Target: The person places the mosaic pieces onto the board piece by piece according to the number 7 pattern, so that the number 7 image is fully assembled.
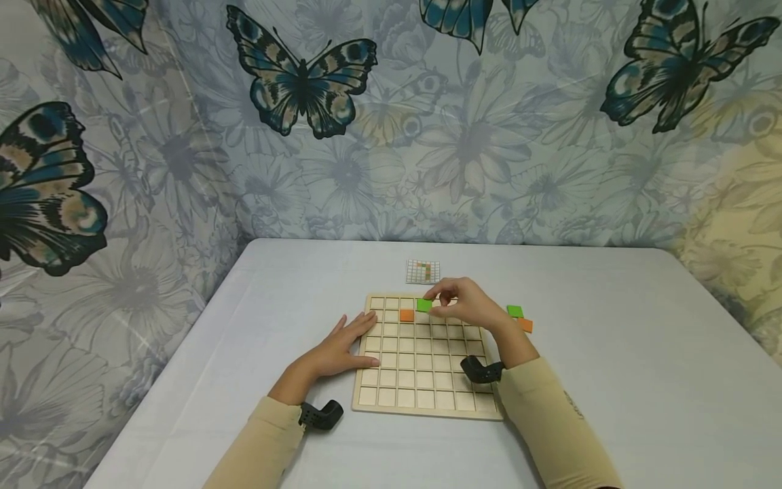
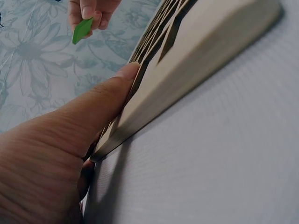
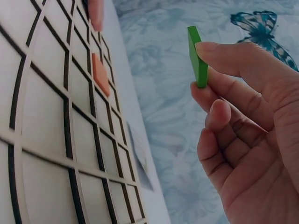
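Resting at nine o'clock on the wooden grid board (image 1: 391, 396), the left hand (image 1: 338, 348) has its thumb set well apart from its fingers, which reach toward the far corner; the thumb tip touches the grid near its edge. Inside the board, at eleven o'clock from its middle, an orange tile (image 3: 100, 74) sits in a cell. Farther right, toward twelve o'clock, a green tile (image 3: 197, 58) is raised clear of the grid, pinched between the thumb and forefinger of the right hand (image 1: 469, 303), which hovers at one o'clock; its other fingers are curled and hold nothing. Off the board at two o'clock lie a loose green tile (image 1: 515, 311) and, just beside it, a loose orange tile (image 1: 525, 325).

Beneath everything spreads a white tabletop (image 1: 611, 319). A small pattern card (image 1: 423, 272) lies on it at twelve o'clock, beyond the board. Black wrist devices sit at eight o'clock on the left arm (image 1: 321, 415) and near three on the right, below beige sleeves. Behind, pale floral wall covering (image 1: 476, 163) carries blue-and-black butterflies (image 1: 302, 78) from nine o'clock round to one, with a yellowish patch at the far right.
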### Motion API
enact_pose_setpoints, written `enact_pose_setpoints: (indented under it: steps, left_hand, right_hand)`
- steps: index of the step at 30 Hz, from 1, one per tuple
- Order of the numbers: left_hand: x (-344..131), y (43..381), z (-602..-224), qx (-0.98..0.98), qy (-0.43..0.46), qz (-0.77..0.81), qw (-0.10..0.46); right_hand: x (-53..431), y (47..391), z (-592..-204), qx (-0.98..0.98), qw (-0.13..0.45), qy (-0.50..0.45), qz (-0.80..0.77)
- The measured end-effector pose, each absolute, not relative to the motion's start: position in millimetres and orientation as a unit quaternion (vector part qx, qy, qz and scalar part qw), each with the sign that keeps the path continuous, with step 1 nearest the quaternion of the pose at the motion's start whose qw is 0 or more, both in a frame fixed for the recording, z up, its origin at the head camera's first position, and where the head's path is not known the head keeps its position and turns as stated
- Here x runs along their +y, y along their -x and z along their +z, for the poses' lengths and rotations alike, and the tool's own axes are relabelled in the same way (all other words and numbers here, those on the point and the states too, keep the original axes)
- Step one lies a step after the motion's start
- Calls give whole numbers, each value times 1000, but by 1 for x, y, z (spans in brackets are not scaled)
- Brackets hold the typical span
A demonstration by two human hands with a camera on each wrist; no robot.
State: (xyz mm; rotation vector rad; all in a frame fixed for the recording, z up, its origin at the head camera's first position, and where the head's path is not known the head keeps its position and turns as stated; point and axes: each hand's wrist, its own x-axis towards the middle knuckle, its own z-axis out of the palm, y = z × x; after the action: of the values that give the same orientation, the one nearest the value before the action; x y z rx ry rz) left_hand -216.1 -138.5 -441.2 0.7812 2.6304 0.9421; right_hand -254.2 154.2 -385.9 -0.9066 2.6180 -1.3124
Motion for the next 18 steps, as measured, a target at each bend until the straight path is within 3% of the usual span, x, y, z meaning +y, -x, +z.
enact_pose_setpoints:
  steps: [18]
  left_hand:
    - [-139, 217, -440, 900, -268, 321, 123]
  right_hand:
    - [141, 270, -411, 843, 84, 218, -485]
